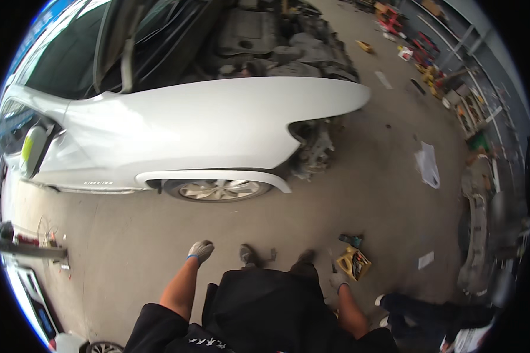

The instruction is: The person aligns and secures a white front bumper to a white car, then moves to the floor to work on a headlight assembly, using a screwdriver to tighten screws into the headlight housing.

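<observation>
On the floor (123,235), yellow container (365,268) is lying between one and two o'clock from nearer right hand (338,280), long axis running eleven-to-five; left hand (201,251) hanging farther off; either hand's fingers gripping: can't tell.

An open yellow container (344,263) of tools (356,262) sits on the floor (312,220).

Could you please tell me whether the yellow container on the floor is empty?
Not empty: the yellow container has assorted items visible inside, too small to identify.

Head view: from above, facing down; white car (212,126) moderately near.
</observation>
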Demonstrator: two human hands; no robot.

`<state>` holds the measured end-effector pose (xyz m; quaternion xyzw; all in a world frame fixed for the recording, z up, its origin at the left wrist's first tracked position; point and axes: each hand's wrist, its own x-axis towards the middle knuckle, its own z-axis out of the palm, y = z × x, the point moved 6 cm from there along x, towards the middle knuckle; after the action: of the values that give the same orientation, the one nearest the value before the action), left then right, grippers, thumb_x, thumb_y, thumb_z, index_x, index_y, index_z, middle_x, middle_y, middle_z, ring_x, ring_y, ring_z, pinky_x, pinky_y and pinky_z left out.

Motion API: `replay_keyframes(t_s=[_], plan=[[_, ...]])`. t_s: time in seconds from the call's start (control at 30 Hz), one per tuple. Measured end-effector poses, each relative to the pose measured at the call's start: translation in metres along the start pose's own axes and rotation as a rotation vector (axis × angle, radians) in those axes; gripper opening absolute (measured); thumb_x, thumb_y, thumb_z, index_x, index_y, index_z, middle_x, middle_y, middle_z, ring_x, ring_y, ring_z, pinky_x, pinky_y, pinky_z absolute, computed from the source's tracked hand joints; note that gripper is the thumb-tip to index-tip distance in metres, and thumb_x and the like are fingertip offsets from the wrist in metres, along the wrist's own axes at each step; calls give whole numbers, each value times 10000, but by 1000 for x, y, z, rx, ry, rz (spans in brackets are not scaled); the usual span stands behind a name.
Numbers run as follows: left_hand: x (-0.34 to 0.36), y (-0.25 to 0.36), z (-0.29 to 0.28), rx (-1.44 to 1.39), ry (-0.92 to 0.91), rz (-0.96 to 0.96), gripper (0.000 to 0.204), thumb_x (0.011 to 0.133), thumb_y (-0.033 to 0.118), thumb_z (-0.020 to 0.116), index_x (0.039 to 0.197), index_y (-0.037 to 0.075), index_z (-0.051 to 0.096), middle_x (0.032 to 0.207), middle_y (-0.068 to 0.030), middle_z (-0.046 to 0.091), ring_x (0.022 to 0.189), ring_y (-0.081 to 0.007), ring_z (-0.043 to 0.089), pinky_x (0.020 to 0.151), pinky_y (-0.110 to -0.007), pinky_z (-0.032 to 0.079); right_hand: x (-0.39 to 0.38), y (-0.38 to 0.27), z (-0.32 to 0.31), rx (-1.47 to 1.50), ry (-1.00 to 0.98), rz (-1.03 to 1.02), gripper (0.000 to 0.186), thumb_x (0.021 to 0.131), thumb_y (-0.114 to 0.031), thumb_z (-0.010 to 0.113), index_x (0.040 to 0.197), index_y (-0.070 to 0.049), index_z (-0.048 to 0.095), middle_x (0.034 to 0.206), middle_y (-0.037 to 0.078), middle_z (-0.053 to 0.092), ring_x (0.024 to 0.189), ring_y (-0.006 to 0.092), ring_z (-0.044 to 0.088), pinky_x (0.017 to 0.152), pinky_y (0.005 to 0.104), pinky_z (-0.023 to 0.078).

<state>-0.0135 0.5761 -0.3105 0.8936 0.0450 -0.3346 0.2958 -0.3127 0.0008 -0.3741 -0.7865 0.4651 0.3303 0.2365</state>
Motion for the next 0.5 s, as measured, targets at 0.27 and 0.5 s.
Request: replay_keyframes(t_s=[0.27, 0.5], plan=[[-1, -44, 72, -222, -92, -87, 382, 856, 354, 560, 953, 34, 746, 825, -132, 734, 776, -231, 700, 734, -397, 530, 39, -53, -34, -37, 67, -200, 405, 978, -234, 496, 1337, -109, 635, 1221, 226, 681, 1111, 379, 665, 914, 465, 542], [16, -74, 111, 445, -445, 354, 314, 917, 315, 567, 1029, 68, 726, 1043, -180, 731, 967, -346, 701, 817, -485, 557, -3, -45, -102, 328, -58, 46, 415, 915, -303, 539, 1185, -33, 701, 1187, 259, 685, 1115, 426, 652, 975, 495, 502]])
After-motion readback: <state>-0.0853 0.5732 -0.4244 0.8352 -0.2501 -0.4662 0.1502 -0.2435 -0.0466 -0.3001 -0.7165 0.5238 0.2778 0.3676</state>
